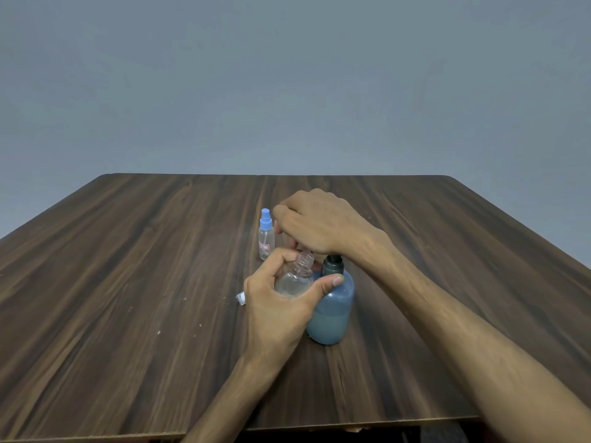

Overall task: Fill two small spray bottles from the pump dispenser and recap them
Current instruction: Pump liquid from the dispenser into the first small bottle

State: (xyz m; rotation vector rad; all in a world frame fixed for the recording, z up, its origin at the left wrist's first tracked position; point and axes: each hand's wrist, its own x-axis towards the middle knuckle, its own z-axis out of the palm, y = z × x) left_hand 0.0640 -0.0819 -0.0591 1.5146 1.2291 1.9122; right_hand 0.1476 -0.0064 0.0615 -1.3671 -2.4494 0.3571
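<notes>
My left hand grips an uncapped clear spray bottle, held tilted against the pump dispenser with its threaded neck up. The pump dispenser is a blue-grey bottle, partly full of liquid, with a dark collar. My right hand lies palm down on top of the pump head, which it hides. A second small clear spray bottle stands upright behind, with its light blue spray cap on and a red-edged label. A small whitish cap piece lies on the table just left of my left hand.
The dark wood-grain table reaches to a plain grey wall. Its near edge runs along the bottom of the view. Both forearms come in from the lower right.
</notes>
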